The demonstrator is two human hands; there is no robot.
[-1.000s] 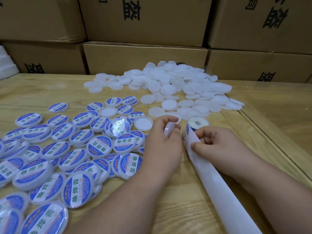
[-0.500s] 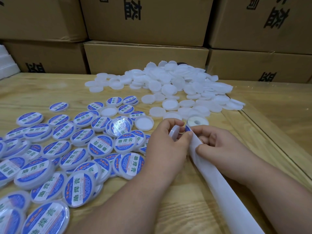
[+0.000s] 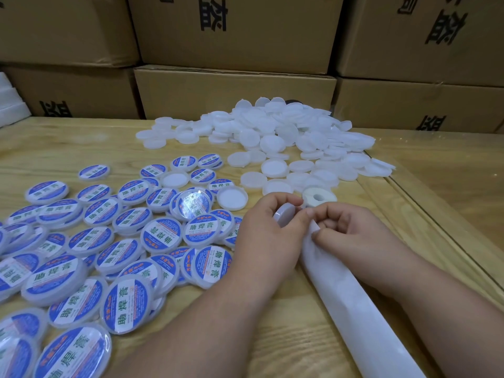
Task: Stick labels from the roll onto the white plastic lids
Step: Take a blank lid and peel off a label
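My left hand (image 3: 268, 241) grips a white plastic lid (image 3: 283, 215) on edge, its face turned toward my right hand. My right hand (image 3: 351, 230) pinches the white backing strip (image 3: 354, 309), which trails down to the lower right. The two hands touch at the fingertips. The label roll (image 3: 319, 198) lies flat just beyond them. A pile of bare white lids (image 3: 275, 137) lies at the back centre. Labelled blue-and-white lids (image 3: 161, 236) cover the table on the left. Whether a label is between my fingers is hidden.
The wooden table (image 3: 81, 143) has a raised rim (image 3: 425, 214) on the right. Stacked cardboard boxes (image 3: 234, 88) wall off the far side. White foam blocks (image 3: 11, 105) sit at the far left edge.
My right hand has slid up along the backing strip and met my left hand. The lid in my left hand has tipped toward it.
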